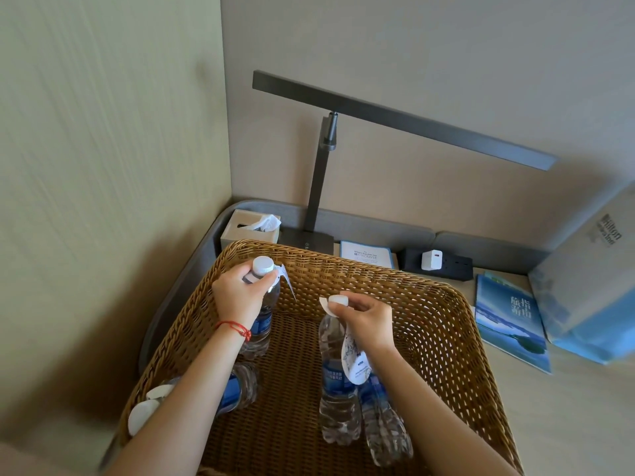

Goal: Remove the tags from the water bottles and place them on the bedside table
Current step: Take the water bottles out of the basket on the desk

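- A big wicker basket (pixel 429 304) is sitting on the bedside table (pixel 584 407), and water bottles are being kept inside it.
- One upright water bottle (pixel 263 321) is being gripped around its neck by the left hand (pixel 240 293), just under the white cap (pixel 263 264). The fingers are curled round it.
- A white paper tag (pixel 287 280) is hanging from that bottle's neck, just beside the left fingers.
- A red string bracelet (pixel 235 328) is being worn on the left wrist.
- A second upright bottle (pixel 335 389) is being held at its top by the right hand (pixel 364 321), with the fingers pinched round the cap end.
- A long tag (pixel 355 362) with blue print is hanging down the side of this second bottle, under the right hand.
- A third bottle (pixel 385 424) is lying tilted right next to the second one, touching it.
- Another bottle (pixel 240 389) is lying on its side under the left arm, partly hidden, at the left side of the basket.
- A dark desk lamp (pixel 395 121) is standing behind the basket, with a tissue box (pixel 249 228) to its left.
- A small card (pixel 366 254), a black power strip (pixel 436 262) with a white plug, a blue booklet (pixel 512 324) and a paper bag (pixel 591 276) are lying on the table to the right.
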Tool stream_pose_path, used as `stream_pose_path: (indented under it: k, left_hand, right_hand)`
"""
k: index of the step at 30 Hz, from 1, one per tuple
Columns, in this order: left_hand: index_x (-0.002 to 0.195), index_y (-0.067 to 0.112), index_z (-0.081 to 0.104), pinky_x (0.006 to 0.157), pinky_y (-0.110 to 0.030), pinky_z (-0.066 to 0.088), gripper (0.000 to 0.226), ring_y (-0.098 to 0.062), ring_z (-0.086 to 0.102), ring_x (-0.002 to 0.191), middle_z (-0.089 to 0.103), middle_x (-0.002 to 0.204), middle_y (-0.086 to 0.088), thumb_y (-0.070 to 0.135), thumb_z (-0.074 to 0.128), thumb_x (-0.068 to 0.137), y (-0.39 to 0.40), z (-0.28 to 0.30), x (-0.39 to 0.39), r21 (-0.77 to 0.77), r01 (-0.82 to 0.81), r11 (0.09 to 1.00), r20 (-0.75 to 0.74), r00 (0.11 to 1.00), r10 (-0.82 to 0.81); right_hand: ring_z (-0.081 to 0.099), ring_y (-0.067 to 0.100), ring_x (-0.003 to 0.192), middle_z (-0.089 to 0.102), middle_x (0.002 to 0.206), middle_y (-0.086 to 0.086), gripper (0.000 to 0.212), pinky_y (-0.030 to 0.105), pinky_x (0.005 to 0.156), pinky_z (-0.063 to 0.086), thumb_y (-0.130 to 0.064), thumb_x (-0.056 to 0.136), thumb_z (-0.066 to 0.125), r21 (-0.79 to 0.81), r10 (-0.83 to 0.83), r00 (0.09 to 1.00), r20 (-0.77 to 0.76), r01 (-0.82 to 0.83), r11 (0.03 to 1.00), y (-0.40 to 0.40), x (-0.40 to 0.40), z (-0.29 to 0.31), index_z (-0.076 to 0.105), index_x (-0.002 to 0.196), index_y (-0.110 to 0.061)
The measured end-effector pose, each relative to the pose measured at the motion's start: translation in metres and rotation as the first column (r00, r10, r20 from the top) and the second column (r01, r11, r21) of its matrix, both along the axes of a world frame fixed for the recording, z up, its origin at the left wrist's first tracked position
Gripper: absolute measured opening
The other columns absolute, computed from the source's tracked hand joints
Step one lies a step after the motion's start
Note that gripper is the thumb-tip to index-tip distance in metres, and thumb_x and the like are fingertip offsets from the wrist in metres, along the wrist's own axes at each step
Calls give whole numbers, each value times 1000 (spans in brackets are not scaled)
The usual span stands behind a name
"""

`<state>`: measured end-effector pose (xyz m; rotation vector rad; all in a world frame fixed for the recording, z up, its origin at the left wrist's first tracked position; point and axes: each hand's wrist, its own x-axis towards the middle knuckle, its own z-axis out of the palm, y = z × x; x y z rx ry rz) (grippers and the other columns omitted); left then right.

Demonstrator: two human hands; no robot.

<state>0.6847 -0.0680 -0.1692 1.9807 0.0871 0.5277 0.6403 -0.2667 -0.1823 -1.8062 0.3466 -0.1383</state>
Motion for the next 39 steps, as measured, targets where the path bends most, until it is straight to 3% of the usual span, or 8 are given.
stream_pose_path:
  k: [6,13,16,21,25,30,34,39]
  left_hand:
    - [80,4,70,55,-12,36,20,-14,59,72,71,80,-13,21,75,73,-2,3,-4,-6,24,1000,18,1000,-24]
    - [78,6,70,57,-13,36,21,-11,57,71,67,75,-3,26,73,74,-1,14,-10,-19,42,999,49,998,-41]
    - [73,11,69,57,-12,35,16,-1,53,65,62,71,5,26,74,73,-2,25,-12,-26,64,998,98,993,-61]
    - [70,16,70,52,-15,36,20,-4,54,59,59,61,11,35,75,70,-1,44,-9,-6,87,996,179,980,-85]
    - [73,22,69,47,-16,31,22,-1,52,55,54,55,20,43,72,70,-1,61,-6,-3,131,991,182,975,-128]
    - [71,13,70,50,-16,35,25,-6,51,55,59,57,3,37,75,69,-11,83,-8,-10,203,979,236,952,-195]
    - [76,9,71,49,-8,33,21,-2,49,53,57,56,4,29,75,70,-22,99,-13,11,251,968,265,933,-245]
    - [89,8,72,52,-6,39,27,-3,57,62,64,70,3,28,75,71,-44,119,-21,-37,336,941,298,903,-310]
  right_hand:
    - [66,-2,84,64,85,-25,33,15,70,55,-26,66,81,-64,-19,992,125,27,998,5,-13,10,71,97,-24]
    - [66,-7,84,68,91,-14,41,9,66,52,-15,67,81,-11,-78,964,256,84,996,9,-25,17,68,106,-12]
    - [66,-4,85,68,92,-13,40,11,67,53,-15,67,81,-3,-105,946,306,112,994,14,-26,27,69,105,-14]
    - [68,1,83,69,88,-17,31,16,69,55,-16,68,80,3,-134,915,380,144,990,15,-25,49,69,95,-28]
    - [69,4,83,71,91,-8,36,19,70,57,-18,67,80,31,-172,898,405,175,984,8,-28,65,70,102,-16]
    - [68,-3,77,69,83,-19,34,11,61,53,-16,67,81,90,-222,874,433,203,975,-2,-34,83,69,99,-23]
    - [67,-6,75,69,72,-28,38,8,57,50,-18,66,82,103,-272,846,458,253,962,-14,-42,98,70,102,-17]
    - [68,-2,74,71,75,-26,30,10,58,51,-20,63,83,133,-325,797,510,300,945,-31,-56,123,72,89,-30]
